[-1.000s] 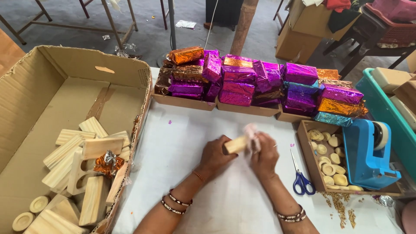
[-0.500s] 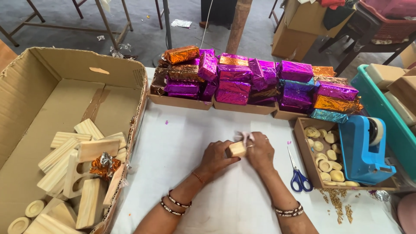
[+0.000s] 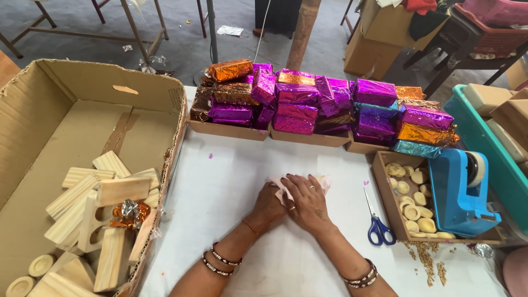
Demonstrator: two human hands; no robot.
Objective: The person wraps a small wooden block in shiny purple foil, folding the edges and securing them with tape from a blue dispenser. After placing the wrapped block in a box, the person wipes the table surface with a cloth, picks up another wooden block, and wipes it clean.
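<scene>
Together, both hands press flat on a pale pink wrapper (image 3: 281, 190) on the white bench (image 3: 231, 176). Right hand (image 3: 307, 202) lies spread open; left hand (image 3: 268, 206), its grip unclear, is half-hidden. Behind, purple and orange foil-wrapped blocks (image 3: 324, 104) fill cardboard trays.

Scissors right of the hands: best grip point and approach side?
Judging by how they lie, take the scissors by the blue handle loops, coming from the near edge of the white table. They lie flat, loops toward the person, blades pointing away. The right hand is nearest, and the cardboard tray of wooden discs crowds the far-right side.
</scene>
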